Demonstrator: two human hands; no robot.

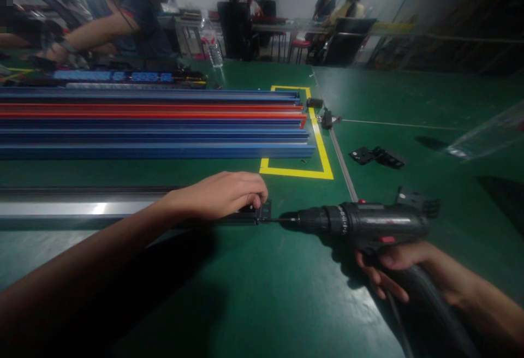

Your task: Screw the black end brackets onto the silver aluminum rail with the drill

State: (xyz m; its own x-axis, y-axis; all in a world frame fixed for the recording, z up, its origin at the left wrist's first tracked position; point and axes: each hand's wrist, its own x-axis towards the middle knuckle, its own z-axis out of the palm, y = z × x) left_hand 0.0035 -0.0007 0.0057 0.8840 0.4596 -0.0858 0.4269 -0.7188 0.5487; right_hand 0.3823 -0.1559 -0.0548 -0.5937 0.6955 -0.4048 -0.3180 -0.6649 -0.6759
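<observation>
A long metal rail (102, 207) lies across the left of the green table, a small black end piece (266, 209) at its right end. Over that end rests my left hand (229, 194), its fingers curled down on the end piece. My right hand (393, 270) is wrapped round the grip of a black power drill (368, 222). The drill lies level and points left; its long thin bit reaches the end piece, close to my left fingertips. Exactly how the tip meets the piece is too small to tell.
Blue rails (164, 150) and red rails (164, 111) lie beyond, ending inside a yellow tape outline (325, 156). Black brackets (385, 157) sit to the right. A clear bottle (210, 41) stands at the back. A person's arm (100, 29) is at the far left.
</observation>
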